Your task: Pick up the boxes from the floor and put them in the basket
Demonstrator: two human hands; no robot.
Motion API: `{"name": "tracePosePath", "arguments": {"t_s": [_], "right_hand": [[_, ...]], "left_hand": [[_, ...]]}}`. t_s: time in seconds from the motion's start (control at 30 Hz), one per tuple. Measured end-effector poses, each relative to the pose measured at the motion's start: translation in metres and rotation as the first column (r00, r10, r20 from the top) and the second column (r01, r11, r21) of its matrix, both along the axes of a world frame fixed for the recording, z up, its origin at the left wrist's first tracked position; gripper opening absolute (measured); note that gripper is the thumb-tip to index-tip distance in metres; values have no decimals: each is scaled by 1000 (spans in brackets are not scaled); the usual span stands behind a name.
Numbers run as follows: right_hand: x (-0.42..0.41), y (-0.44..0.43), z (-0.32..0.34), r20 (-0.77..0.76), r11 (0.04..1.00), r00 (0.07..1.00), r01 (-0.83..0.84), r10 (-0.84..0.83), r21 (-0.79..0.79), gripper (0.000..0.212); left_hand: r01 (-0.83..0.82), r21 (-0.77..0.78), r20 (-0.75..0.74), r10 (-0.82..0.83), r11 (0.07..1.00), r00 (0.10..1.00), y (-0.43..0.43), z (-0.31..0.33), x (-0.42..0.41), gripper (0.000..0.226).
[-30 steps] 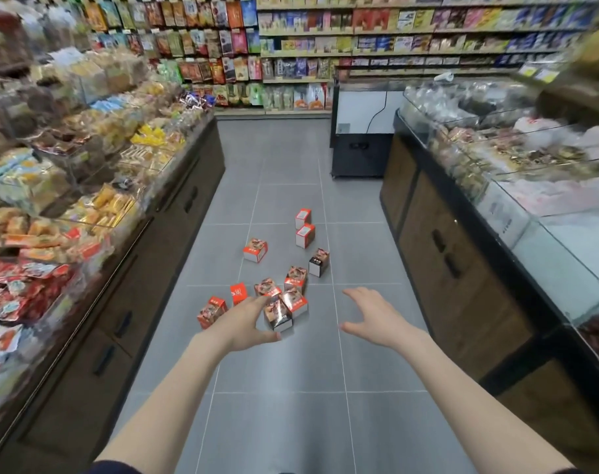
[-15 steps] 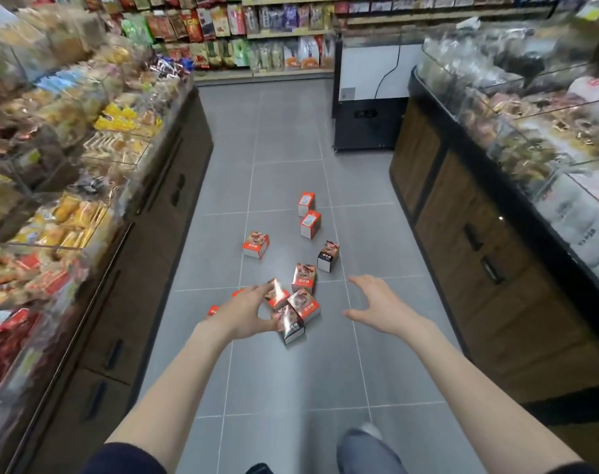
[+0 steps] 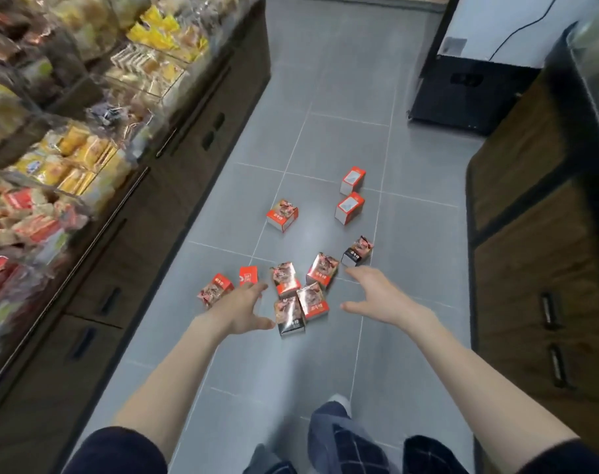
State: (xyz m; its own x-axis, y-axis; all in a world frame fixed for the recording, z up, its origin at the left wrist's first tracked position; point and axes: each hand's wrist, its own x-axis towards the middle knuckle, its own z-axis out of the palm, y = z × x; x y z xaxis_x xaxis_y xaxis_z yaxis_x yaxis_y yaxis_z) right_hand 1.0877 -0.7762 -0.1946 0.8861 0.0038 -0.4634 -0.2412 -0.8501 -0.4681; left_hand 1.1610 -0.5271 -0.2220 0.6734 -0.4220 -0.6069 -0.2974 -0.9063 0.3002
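Observation:
Several small red-and-white boxes lie scattered on the grey tiled floor (image 3: 325, 354) of a shop aisle. A tight cluster (image 3: 300, 295) lies just ahead, with a black-based box (image 3: 290, 319) nearest me. Others lie farther off: one at the left (image 3: 281, 215), two upright at the back (image 3: 352, 180) (image 3: 349, 207), one at the right (image 3: 358, 252). My left hand (image 3: 243, 307) reaches out open, held above the floor left of the cluster. My right hand (image 3: 376, 295) is open too, stretched out right of the cluster. Neither hand touches a box. No basket is in view.
Shelves of packaged snacks (image 3: 69, 148) above dark cabinets (image 3: 127, 268) line the left side. Wooden cabinet fronts (image 3: 537, 268) run along the right. A black and white unit (image 3: 472, 87) stands at the aisle's far end. My leg and shoe (image 3: 335, 425) are below.
I have stepped forward and tilted my view down, so the boxes are closer. Both hands stay open and have spread to either side of the cluster.

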Motion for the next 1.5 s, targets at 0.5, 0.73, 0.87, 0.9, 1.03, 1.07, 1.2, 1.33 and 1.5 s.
{"name": "tracePosePath", "arguments": {"t_s": [0.5, 0.73, 0.87, 0.9, 1.03, 1.07, 1.2, 1.33, 1.5], "right_hand": [[158, -4, -129, -178, 990, 974, -131, 138, 49, 80], [214, 9, -209, -202, 991, 972, -100, 117, 93, 65], [234, 9, -271, -192, 984, 970, -128, 150, 121, 65], [238, 9, -291, -203, 983, 967, -130, 154, 126, 64], [249, 11, -369, -233, 979, 956, -153, 181, 133, 61], [250, 12, -388, -245, 978, 951, -161, 190, 132, 62], [248, 17, -467, -327, 965, 910, -221, 255, 138, 64], [243, 21, -541, -393, 947, 862, -286, 322, 149, 66], [241, 23, -607, -393, 931, 845, -335, 364, 142, 64]], "left_hand": [[-20, 44, -120, 25, 999, 992, -6, -125, 118, 85], [8, 81, -180, 7, 997, 984, -7, -216, 163, 84], [15, 101, -176, 3, 995, 984, -9, -271, 184, 85], [26, 109, -184, -5, 994, 983, -11, -289, 188, 86], [79, 149, -210, -46, 986, 977, -14, -364, 201, 90], [84, 156, -206, -50, 984, 977, -14, -385, 203, 90], [60, 179, -194, -25, 982, 981, -17, -460, 195, 93], [23, 184, -170, 8, 983, 985, -23, -536, 177, 96], [66, 216, -81, -49, 974, 995, -36, -614, 161, 102]]}}
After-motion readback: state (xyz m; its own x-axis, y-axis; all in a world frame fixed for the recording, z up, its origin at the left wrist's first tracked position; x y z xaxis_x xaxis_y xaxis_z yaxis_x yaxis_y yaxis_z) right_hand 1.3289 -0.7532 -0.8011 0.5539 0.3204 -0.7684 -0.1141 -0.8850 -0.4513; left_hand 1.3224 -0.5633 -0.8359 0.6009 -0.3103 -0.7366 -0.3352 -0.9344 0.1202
